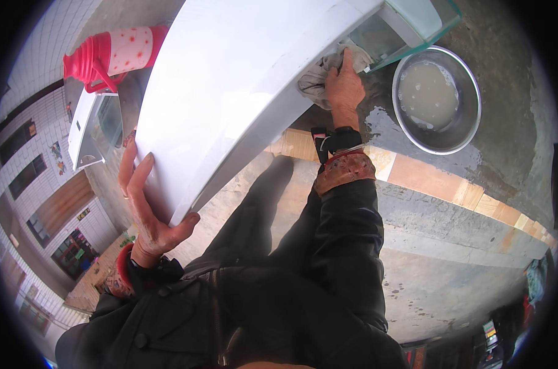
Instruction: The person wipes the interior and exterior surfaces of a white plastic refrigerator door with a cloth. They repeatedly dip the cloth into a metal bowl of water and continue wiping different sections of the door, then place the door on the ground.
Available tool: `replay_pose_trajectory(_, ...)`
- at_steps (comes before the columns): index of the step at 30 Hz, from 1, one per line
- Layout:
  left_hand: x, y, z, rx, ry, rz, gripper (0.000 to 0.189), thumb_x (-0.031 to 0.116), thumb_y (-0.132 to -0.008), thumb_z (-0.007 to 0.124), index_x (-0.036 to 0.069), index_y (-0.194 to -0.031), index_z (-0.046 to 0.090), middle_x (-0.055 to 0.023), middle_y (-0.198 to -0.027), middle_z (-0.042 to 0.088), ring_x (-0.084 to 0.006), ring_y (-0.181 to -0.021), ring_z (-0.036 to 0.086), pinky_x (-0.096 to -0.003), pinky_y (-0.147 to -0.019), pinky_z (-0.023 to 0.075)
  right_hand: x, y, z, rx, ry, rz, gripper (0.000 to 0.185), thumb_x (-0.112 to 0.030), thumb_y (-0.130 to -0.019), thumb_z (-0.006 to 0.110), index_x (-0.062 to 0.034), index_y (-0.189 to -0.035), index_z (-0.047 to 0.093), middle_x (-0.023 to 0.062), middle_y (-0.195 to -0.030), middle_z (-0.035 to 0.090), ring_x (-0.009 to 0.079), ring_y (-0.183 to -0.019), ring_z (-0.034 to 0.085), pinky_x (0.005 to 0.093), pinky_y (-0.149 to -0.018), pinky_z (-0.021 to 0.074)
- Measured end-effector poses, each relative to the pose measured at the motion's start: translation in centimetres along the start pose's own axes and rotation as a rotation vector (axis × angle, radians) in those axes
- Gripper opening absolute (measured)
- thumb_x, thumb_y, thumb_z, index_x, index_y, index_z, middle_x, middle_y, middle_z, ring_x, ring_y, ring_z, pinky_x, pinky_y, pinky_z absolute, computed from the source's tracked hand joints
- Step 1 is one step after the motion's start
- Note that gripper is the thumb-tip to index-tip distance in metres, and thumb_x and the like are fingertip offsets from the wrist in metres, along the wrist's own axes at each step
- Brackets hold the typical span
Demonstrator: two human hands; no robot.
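Note:
A large white glossy panel (pixel 223 83), perhaps an appliance housing, stands tilted before me. My left hand (pixel 152 207) grips its lower corner, with the thumb on the near edge and the fingers along the far side. My right hand (pixel 345 90) presses a grey wet-looking cloth (pixel 315 83) against the panel's right edge, index finger stretched out over the cloth. Just beyond that hand, a greenish clear glass or plastic part (pixel 392 50) adjoins the panel. What my left fingertips touch behind the panel is partly hidden.
A metal basin (pixel 476 104) of cloudy, sudsy water stands at the right on the wet concrete floor. A pink and red thermos flask (pixel 129 50) and a white part with a clear pane (pixel 87 124) are at the left. A tiled step edge (pixel 426 177) runs below the basin.

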State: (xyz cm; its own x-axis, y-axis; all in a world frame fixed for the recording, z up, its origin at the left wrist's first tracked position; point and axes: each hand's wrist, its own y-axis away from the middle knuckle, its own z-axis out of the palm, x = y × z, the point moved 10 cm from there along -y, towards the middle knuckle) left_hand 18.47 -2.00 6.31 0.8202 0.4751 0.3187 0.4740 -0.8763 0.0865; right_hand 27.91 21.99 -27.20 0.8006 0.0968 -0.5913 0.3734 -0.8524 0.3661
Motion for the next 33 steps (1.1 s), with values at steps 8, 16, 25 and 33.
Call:
replay_pose_trajectory(8, 0.1, 0.0, 0.0, 0.003, -0.002, 0.009, 0.09, 0.053, -0.067, 0.064, 0.005, -0.135, 0.029, -0.0224, -0.141, 0.021, -0.0348, -0.13, 0.024, -0.0495, -0.104, 0.022, 0.0, -1.3, 0.1, -0.002, -0.049, 0.104, 0.044, -0.029, -0.078, 0.054, -0.0211, -0.122, 0.049, 0.0152, -0.097, 0.065, 0.0369, -0.088, 0.062, 0.0464, -0.076, 0.0477)
replay_pose_trajectory(16, 0.6, -0.2, -0.2, -0.005, 0.0, 0.026, 0.088, 0.033, -0.059, 0.068, 0.009, -0.135, 0.03, -0.0234, -0.142, 0.019, -0.0392, -0.13, 0.024, -0.0494, -0.102, 0.0284, 1.3, -4.5, 2.0, -0.084, -0.179, 0.087, 0.046, -0.037, -0.075, 0.059, -0.0118, -0.114, 0.055, 0.0151, -0.097, 0.064, 0.0315, -0.091, 0.061, 0.0409, -0.077, 0.0472)
replay_pose_trajectory(25, 0.6, 0.0, 0.0, 0.012, -0.031, 0.024, 0.089, 0.052, -0.067, 0.063, 0.006, -0.135, 0.029, -0.0221, -0.142, 0.021, -0.0351, -0.13, 0.023, -0.0493, -0.104, 0.0211, 3.8, -6.5, 6.1, -0.128, -0.783, 0.23, 0.032, -0.008, -0.077, 0.062, -0.0025, -0.108, 0.057, 0.0054, -0.063, 0.06, 0.011, -0.05, 0.053, 0.0236, -0.045, 0.0409)
replay_pose_trajectory(33, 0.4, 0.0, 0.1, 0.013, -0.008, 0.028, 0.089, 0.05, -0.066, 0.063, 0.006, -0.136, 0.028, -0.0221, -0.142, 0.02, -0.0354, -0.13, 0.023, -0.0499, -0.104, 0.0208, 3.3, -0.5, 2.6, 0.32, -0.802, 0.12, 0.018, -0.017, -0.073, 0.064, -0.0057, -0.088, 0.064, 0.0112, -0.059, 0.061, 0.0233, -0.056, 0.06, 0.0353, -0.06, 0.0471)
